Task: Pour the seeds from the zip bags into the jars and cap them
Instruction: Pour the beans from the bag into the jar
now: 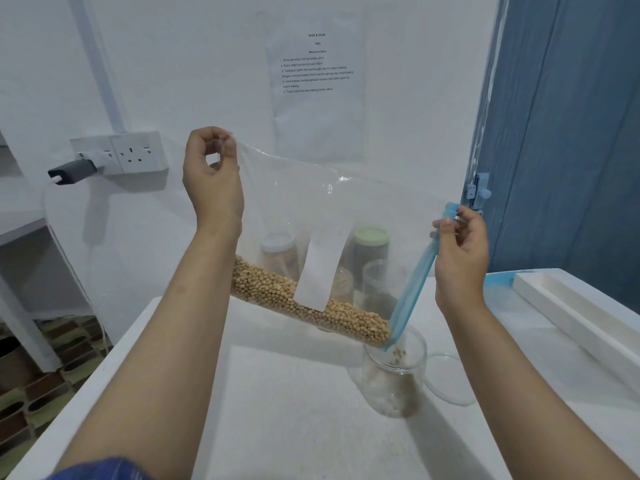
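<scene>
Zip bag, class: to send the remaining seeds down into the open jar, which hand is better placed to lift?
Left. The left hand pinches the zip bag's raised corner; the right hand steadies the blue zip edge over the jar.

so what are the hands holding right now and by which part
Both hold the zip bag. The left hand pinches its raised bottom corner; the right hand pinches the blue zip strip at the mouth, over the open jar.

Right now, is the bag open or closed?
Open: seeds spill from the zip bag's blue mouth into the jar below.
</scene>
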The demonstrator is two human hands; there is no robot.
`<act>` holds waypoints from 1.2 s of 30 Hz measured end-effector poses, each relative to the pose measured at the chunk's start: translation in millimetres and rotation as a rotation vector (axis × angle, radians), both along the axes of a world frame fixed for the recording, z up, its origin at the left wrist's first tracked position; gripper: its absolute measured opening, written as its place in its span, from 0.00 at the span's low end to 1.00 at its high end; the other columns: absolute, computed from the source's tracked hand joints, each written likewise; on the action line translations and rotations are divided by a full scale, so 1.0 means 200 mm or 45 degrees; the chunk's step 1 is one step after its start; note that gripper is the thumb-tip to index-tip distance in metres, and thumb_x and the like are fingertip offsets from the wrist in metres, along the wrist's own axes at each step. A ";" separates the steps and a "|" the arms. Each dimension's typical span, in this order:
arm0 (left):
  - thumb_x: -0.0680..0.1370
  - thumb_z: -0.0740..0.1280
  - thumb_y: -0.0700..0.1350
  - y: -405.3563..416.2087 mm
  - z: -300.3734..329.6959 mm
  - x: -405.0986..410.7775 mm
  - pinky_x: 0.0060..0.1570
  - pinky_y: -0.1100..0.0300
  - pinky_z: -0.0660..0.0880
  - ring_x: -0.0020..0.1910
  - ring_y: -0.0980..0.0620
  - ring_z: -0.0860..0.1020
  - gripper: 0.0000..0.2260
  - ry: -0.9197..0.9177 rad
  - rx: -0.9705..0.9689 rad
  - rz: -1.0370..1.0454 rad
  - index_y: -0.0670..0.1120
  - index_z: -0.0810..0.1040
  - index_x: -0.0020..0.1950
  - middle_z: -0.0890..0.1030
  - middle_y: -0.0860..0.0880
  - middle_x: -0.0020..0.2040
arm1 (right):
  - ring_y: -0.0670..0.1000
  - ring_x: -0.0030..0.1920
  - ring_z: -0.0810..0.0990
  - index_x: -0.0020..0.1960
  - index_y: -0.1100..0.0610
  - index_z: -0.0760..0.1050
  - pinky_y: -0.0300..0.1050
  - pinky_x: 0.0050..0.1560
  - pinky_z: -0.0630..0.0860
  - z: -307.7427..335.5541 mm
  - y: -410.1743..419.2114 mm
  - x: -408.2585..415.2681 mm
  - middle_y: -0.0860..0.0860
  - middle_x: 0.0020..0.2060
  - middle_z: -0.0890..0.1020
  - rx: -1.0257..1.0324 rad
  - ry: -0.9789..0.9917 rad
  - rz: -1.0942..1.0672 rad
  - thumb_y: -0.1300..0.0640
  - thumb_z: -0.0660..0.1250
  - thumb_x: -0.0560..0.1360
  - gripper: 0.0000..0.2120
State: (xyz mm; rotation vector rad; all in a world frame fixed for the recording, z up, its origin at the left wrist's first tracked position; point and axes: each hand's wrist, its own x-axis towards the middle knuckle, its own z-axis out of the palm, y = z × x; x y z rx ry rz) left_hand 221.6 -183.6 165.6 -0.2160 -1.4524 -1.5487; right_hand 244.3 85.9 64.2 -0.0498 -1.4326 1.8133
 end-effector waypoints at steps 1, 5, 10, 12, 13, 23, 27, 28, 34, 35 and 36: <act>0.79 0.66 0.43 0.00 0.00 0.00 0.46 0.59 0.74 0.44 0.52 0.73 0.08 0.003 -0.001 -0.001 0.57 0.75 0.45 0.76 0.57 0.44 | 0.39 0.41 0.79 0.55 0.46 0.72 0.35 0.51 0.76 0.00 0.00 0.00 0.43 0.43 0.80 0.002 0.000 0.000 0.58 0.60 0.83 0.07; 0.79 0.66 0.43 0.00 0.00 -0.01 0.46 0.59 0.74 0.45 0.51 0.73 0.08 0.006 -0.007 -0.003 0.57 0.75 0.44 0.76 0.57 0.44 | 0.42 0.43 0.79 0.58 0.49 0.72 0.35 0.51 0.76 -0.01 0.00 0.00 0.45 0.44 0.80 -0.006 0.007 0.017 0.59 0.60 0.83 0.07; 0.79 0.66 0.44 0.00 0.00 -0.02 0.45 0.59 0.74 0.45 0.51 0.73 0.08 0.007 -0.018 -0.004 0.57 0.75 0.44 0.77 0.56 0.44 | 0.40 0.42 0.78 0.58 0.48 0.72 0.34 0.51 0.76 0.00 0.01 0.01 0.44 0.43 0.80 -0.007 0.002 0.025 0.58 0.60 0.83 0.07; 0.79 0.66 0.44 0.00 0.00 -0.02 0.45 0.59 0.74 0.45 0.51 0.73 0.08 0.008 -0.022 0.001 0.57 0.75 0.44 0.77 0.56 0.44 | 0.40 0.42 0.78 0.58 0.49 0.71 0.34 0.51 0.76 0.00 0.01 0.01 0.44 0.43 0.80 -0.012 0.009 0.029 0.59 0.61 0.83 0.07; 0.79 0.66 0.44 0.00 0.00 -0.02 0.45 0.59 0.74 0.45 0.51 0.73 0.08 0.008 -0.027 0.005 0.58 0.75 0.44 0.77 0.57 0.44 | 0.40 0.42 0.78 0.57 0.48 0.71 0.34 0.51 0.76 -0.01 0.01 0.01 0.44 0.43 0.80 -0.012 0.011 0.028 0.59 0.61 0.83 0.07; 0.79 0.66 0.43 0.02 0.01 -0.02 0.47 0.59 0.76 0.45 0.52 0.74 0.09 0.011 -0.038 0.012 0.57 0.75 0.45 0.77 0.58 0.44 | 0.35 0.40 0.78 0.58 0.49 0.71 0.35 0.53 0.76 -0.01 0.02 0.03 0.43 0.43 0.80 0.029 -0.003 0.013 0.60 0.60 0.83 0.07; 0.79 0.66 0.42 0.01 0.01 -0.02 0.47 0.59 0.76 0.45 0.52 0.74 0.09 0.018 -0.045 0.012 0.57 0.75 0.45 0.77 0.58 0.44 | 0.35 0.40 0.78 0.59 0.50 0.71 0.34 0.51 0.75 -0.01 0.02 0.04 0.43 0.43 0.80 0.045 -0.016 0.000 0.59 0.61 0.83 0.07; 0.79 0.66 0.42 0.02 0.00 -0.02 0.47 0.59 0.76 0.45 0.52 0.74 0.08 0.020 -0.043 0.009 0.57 0.75 0.45 0.77 0.58 0.44 | 0.35 0.40 0.78 0.59 0.50 0.71 0.34 0.51 0.75 -0.01 0.02 0.04 0.43 0.43 0.80 0.047 -0.019 0.000 0.59 0.60 0.83 0.07; 0.79 0.66 0.43 0.02 0.00 -0.01 0.48 0.59 0.77 0.46 0.52 0.75 0.08 0.018 -0.056 0.014 0.57 0.75 0.45 0.77 0.58 0.44 | 0.36 0.40 0.78 0.57 0.46 0.71 0.34 0.51 0.75 -0.01 0.03 0.05 0.44 0.43 0.80 0.074 -0.029 0.004 0.60 0.60 0.83 0.09; 0.79 0.66 0.43 0.02 0.00 -0.01 0.48 0.59 0.76 0.45 0.52 0.75 0.08 0.018 -0.059 0.014 0.57 0.75 0.45 0.77 0.58 0.44 | 0.37 0.41 0.79 0.57 0.44 0.71 0.34 0.50 0.75 -0.01 0.03 0.06 0.44 0.43 0.80 0.085 -0.031 0.006 0.59 0.60 0.83 0.10; 0.79 0.66 0.43 0.02 0.00 -0.01 0.48 0.59 0.76 0.45 0.52 0.75 0.08 0.016 -0.059 0.015 0.57 0.75 0.45 0.77 0.58 0.44 | 0.38 0.42 0.79 0.57 0.43 0.71 0.33 0.50 0.75 -0.01 0.03 0.06 0.44 0.43 0.80 0.102 -0.030 0.002 0.59 0.60 0.83 0.11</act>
